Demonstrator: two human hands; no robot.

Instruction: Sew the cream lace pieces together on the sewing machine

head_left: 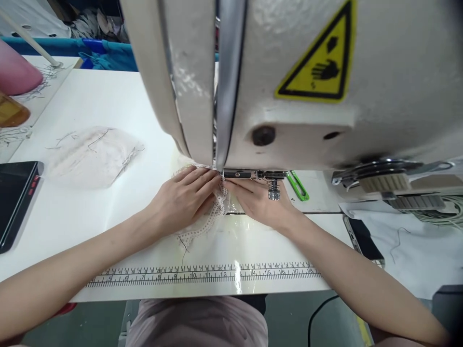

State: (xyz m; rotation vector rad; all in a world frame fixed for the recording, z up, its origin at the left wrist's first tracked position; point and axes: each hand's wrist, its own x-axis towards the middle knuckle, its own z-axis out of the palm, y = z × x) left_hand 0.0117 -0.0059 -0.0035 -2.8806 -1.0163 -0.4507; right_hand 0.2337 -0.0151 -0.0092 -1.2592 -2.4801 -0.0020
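Observation:
My left hand [183, 197] lies flat, fingers stretched out, pressing a strip of white lace trim [202, 226] against the white sewing table [108, 212]. My right hand [258, 200] lies flat beside it on the same lace, fingers pointing toward the presser foot [237, 174]. Both sets of fingertips meet just under the sewing machine head [289, 82], which hides the needle. The lace runs from under my hands toward me.
A pile of sheer pale fabric pieces [92, 156] lies at the left. A dark tablet [14, 200] sits at the far left edge. Green snips [297, 185] rest right of the foot. A phone [363, 238] lies at the right. A printed ruler [206, 273] runs along the near edge.

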